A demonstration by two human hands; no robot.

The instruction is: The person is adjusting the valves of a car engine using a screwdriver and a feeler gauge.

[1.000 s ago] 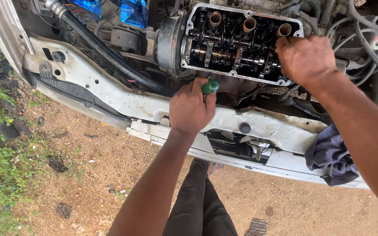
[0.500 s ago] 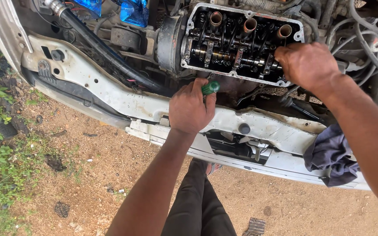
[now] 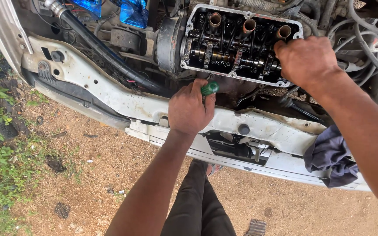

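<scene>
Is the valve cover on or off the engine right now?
Off. The cylinder head is uncovered: camshaft, rockers and three copper-coloured tubes show. The right hand rests on its edge; the left hand grips a green-handled tool.

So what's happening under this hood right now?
A person leans over an open engine bay. The left hand grips a green-handled tool just below the uncovered top of the engine, where the valve gear and three copper-coloured tubes show. The right hand rests on the engine's right end. A dark cloth lies on the white front crossmember, over bare dirt ground.
</scene>
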